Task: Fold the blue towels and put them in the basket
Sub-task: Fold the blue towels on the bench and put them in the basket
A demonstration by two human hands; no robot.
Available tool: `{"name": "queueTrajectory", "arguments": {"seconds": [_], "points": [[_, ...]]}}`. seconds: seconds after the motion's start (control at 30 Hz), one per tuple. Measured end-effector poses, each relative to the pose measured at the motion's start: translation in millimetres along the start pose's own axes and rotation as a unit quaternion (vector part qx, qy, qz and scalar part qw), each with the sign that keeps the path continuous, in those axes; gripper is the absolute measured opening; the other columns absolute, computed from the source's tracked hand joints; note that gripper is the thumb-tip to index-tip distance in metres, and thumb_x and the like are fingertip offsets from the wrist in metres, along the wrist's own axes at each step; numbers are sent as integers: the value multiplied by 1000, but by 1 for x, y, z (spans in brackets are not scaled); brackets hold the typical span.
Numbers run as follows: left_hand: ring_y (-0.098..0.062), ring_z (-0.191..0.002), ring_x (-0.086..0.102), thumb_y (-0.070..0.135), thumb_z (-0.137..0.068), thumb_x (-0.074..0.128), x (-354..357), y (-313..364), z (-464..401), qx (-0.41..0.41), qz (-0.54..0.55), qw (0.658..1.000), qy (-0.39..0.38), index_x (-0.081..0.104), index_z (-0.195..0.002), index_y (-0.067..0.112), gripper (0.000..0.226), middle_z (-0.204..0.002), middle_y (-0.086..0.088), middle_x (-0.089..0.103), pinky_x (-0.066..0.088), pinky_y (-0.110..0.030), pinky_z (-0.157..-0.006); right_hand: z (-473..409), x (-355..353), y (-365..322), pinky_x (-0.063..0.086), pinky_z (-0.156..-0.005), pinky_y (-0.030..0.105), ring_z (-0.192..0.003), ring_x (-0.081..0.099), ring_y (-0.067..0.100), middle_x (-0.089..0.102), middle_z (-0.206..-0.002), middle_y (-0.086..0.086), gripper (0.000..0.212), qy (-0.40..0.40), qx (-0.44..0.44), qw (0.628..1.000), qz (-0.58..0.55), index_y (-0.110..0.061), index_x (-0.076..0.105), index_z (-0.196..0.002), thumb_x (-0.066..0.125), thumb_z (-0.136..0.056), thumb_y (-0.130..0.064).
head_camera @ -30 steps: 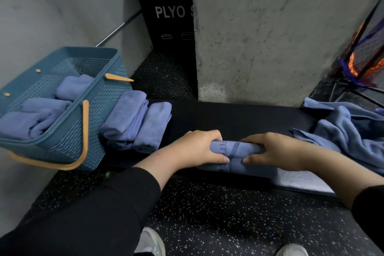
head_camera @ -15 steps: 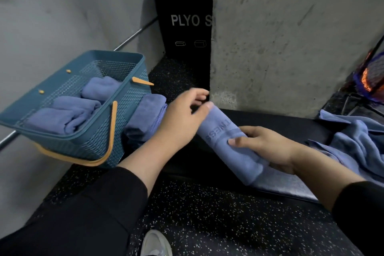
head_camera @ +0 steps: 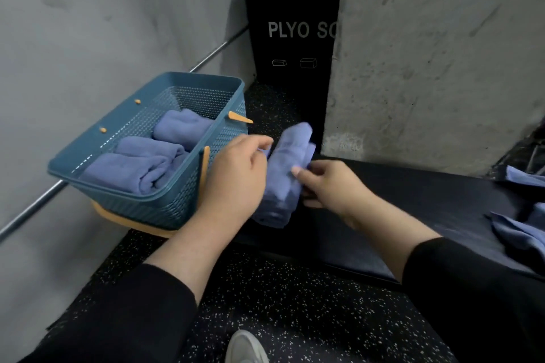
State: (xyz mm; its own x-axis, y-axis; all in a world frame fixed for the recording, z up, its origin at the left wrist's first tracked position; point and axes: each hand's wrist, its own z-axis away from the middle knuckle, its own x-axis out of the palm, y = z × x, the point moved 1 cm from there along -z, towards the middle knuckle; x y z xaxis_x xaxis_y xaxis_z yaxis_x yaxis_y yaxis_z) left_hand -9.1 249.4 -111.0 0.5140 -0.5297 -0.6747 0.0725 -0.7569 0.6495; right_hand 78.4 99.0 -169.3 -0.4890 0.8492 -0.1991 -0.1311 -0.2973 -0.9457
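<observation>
A rolled blue towel lies lengthwise at the left end of a black padded bench, right beside the teal basket. My left hand has curled fingers that pinch the roll's upper left edge. My right hand grips its right side with the thumb on top. The basket has orange handles and holds three rolled blue towels. Loose unfolded blue towels lie at the bench's right end. My left hand hides whatever lies between the roll and the basket.
A black plyo box stands behind the bench, with a concrete pillar to its right. A metal rail runs along the grey wall at left. The speckled black floor and my shoe are below.
Both hands carried the rolled towel from the bench's middle to the left, turned it lengthwise, and set it down beside the basket. The view shifted left with them.
</observation>
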Motion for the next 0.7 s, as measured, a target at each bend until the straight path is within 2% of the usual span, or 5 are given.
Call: {"name": "queueTrajectory", "arguments": {"seconds": [0.1, 0.23, 0.33, 0.4, 0.7], "points": [[-25, -110, 61, 14, -92, 41, 11, -7, 6, -5, -70, 990, -125, 73, -113, 7, 39, -118, -8, 69, 41, -27, -100, -5, 9, 15, 59, -65, 43, -65, 65, 29, 64, -69, 10, 38, 4, -34, 976, 215, -7, 65, -81, 68, -91, -43], [-27, -116, 59, 11, -98, 42, 19, -9, 7, 6, -156, 959, -238, 68, -123, 8, 35, -126, -8, 63, 41, -41, -101, -7, 5, 14, 31, -53, 31, -52, 39, 12, 44, -59, -4, 43, 42, -87, 961, 260, -14, 48, -63, 67, -93, -39], [-25, -115, 58, 8, -101, 44, 20, -5, 6, 12, -142, 966, -216, 64, -127, 9, 33, -126, -8, 63, 41, -31, -96, -11, 3, 17, 48, -73, 33, -76, 60, 12, 65, -84, -5, 27, 79, -88, 964, 240, -16, 65, -95, 68, -91, -42], [-22, -115, 57, 8, -103, 44, 20, -1, 6, 4, -136, 967, -214, 60, -133, 12, 35, -128, -6, 61, 36, -20, -86, -12, 1, 19, 51, -90, 35, -98, 65, 14, 69, -106, -4, 38, 96, -74, 970, 213, -18, 63, -118, 66, -92, -45], [-21, -106, 59, 9, -98, 48, 26, 10, 5, 56, -110, 982, -144, 65, -124, 15, 31, -117, 2, 62, 33, -20, -77, 3, -23, 11, 49, -95, 32, -105, 63, 15, 68, -115, -3, 36, 111, -80, 966, 219, -20, 61, -124, 60, -97, -42]]}}
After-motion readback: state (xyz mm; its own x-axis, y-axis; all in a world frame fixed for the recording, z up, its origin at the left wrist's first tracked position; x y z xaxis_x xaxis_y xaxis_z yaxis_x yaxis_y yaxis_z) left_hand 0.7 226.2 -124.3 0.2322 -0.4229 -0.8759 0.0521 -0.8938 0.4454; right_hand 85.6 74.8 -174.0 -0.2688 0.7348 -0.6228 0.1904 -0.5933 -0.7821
